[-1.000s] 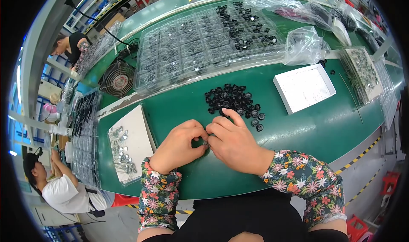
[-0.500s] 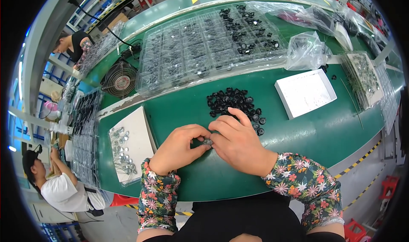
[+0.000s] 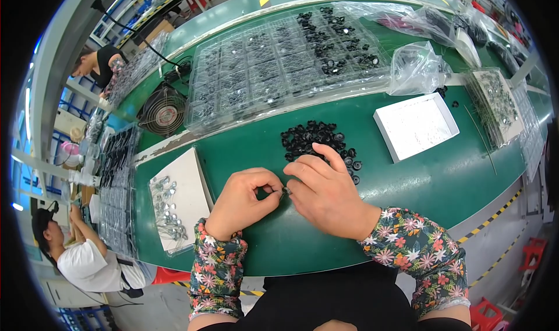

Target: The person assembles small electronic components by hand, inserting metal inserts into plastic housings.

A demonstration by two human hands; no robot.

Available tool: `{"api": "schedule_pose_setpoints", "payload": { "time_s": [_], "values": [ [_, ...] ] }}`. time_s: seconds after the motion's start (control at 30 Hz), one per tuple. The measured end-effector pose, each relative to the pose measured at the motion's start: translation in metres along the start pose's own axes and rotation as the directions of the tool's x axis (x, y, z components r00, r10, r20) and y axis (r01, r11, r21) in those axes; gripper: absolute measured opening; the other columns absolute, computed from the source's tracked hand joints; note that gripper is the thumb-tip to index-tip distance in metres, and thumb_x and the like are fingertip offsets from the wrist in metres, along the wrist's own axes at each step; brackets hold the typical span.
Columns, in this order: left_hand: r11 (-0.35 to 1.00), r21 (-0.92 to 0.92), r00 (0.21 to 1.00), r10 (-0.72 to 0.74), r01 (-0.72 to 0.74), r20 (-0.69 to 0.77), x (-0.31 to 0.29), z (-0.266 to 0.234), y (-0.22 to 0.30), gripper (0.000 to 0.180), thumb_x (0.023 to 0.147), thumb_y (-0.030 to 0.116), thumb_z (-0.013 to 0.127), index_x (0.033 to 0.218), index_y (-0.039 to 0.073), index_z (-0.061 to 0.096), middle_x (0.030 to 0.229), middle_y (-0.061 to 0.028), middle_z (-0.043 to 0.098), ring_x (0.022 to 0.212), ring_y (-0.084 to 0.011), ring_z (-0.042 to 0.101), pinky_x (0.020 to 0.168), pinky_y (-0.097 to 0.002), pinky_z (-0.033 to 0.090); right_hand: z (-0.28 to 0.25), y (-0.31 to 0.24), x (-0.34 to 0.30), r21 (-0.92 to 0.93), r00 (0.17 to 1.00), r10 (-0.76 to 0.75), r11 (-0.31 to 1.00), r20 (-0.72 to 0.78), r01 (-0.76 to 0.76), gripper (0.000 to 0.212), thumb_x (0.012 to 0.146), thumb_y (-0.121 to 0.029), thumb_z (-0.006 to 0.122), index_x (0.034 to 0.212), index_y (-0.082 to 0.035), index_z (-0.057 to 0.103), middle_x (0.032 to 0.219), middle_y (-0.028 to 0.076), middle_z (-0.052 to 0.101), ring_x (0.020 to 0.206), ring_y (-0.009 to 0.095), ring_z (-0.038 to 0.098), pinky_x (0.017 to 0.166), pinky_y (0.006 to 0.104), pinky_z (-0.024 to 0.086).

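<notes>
My left hand (image 3: 243, 204) is closed in a pinch, thumb against forefinger, above the green table. At its fingertips is a small dark part (image 3: 285, 192), too small to name. My right hand (image 3: 326, 196) meets the same part from the other side with closed thumb and fingertips, its forefinger raised off it. Just beyond my hands lies a pile of small round black plastic caps (image 3: 311, 137), some loose at its right edge. To the left, a white board (image 3: 187, 182) carries several small shiny discs with thin wire-like leads (image 3: 166, 203).
An open white box (image 3: 416, 127) stands at the right. Clear compartment trays (image 3: 265, 57) with black parts span the back, beside a small fan (image 3: 165, 111). A plastic bag (image 3: 418, 69) and a board of wired parts (image 3: 495, 107) lie far right. Two people work at the left.
The part between my fingertips has turned: a grey, round face showed before, and now it looks thin and dark. My hands have hardly shifted.
</notes>
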State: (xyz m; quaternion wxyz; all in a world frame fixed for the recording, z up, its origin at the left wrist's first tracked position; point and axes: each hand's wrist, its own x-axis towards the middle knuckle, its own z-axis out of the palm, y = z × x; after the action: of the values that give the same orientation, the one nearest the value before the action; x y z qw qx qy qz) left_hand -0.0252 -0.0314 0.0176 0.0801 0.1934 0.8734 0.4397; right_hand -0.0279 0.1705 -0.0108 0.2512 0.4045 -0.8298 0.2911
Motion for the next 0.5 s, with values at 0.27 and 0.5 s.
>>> {"api": "schedule_pose_setpoints", "payload": {
  "time_s": [0.27,0.5],
  "values": [
    [0.98,0.197,1.0,0.013,-0.018,0.028,-0.002,-0.005,0.004,0.02,0.075,-0.001,0.065,0.094,0.002,0.068,0.088,-0.0109,0.067,0.084,-0.0271,0.064,0.078,-0.0345,0.05,-0.008,0.004,0.003,0.009,0.999,0.046,0.999,0.0,-0.046,0.023,0.068,-0.008,0.073,0.089,-0.007,0.064,0.11,0.006,0.058,0.106,0.023,0.057,0.104,0.0484,0.037],
    [0.992,-0.127,0.999,-0.02,0.016,-0.031,-0.002,-0.007,0.012,0.018,0.082,0.002,0.068,0.1,0.002,0.07,0.098,-0.0081,0.071,0.087,-0.0173,0.065,0.076,-0.0279,0.049,-0.01,0.002,0.004,0.059,0.998,0.028,0.998,-0.062,-0.024,0.023,0.07,-0.007,0.071,0.092,-0.006,0.065,0.109,0.007,0.058,0.104,0.023,0.057,0.103,0.0478,0.038]
  ]
}}
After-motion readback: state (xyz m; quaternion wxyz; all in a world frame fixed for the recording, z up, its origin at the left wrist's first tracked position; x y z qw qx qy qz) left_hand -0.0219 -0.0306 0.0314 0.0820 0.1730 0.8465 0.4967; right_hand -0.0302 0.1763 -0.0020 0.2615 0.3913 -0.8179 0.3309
